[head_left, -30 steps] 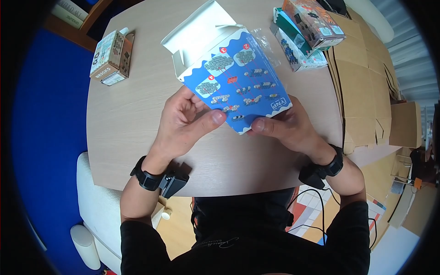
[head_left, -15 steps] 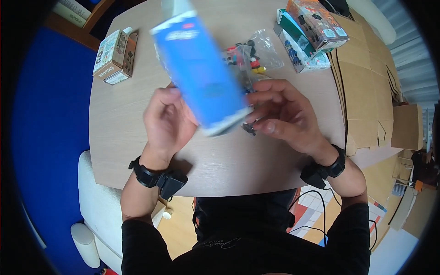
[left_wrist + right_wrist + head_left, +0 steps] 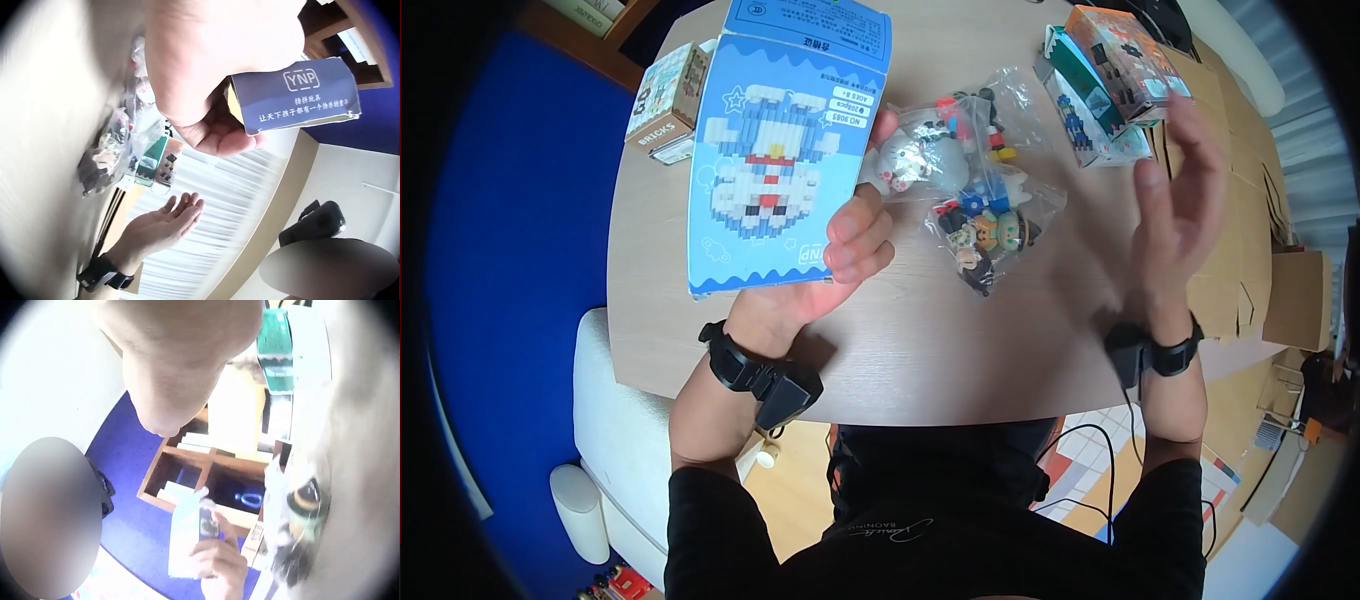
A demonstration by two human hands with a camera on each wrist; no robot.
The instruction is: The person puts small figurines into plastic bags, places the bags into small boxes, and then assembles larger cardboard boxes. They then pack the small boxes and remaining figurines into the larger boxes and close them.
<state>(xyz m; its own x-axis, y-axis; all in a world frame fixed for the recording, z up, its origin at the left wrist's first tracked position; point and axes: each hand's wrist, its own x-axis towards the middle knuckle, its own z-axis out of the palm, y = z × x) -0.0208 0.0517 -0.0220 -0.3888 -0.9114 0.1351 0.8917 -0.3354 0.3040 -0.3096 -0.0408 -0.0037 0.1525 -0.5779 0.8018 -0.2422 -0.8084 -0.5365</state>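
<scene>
The left hand [image 3: 855, 245] grips a blue box [image 3: 770, 170] by its right edge, raised over the table's left side; its face shows a brick figure upside down. In the left wrist view the box's narrow end [image 3: 300, 94], printed YNP, faces the camera beside curled fingers. The right hand [image 3: 1180, 200] is raised, empty, near the table's right edge, its fingers extended. Between the hands lie clear bags of small figures: a white one [image 3: 925, 160], a green-hatted one [image 3: 1005, 232] and others.
A bricks box [image 3: 670, 100] stands at the left, partly behind the blue box. At the back right an orange box [image 3: 1125, 60] rests on a green and white box [image 3: 1090, 110]. Flattened cardboard [image 3: 1240, 190] lies beyond the table's right edge.
The right hand has let go of the blue box and moved right. The left hand has carried the box left and turned it to another face, uncovering the bagged figures.
</scene>
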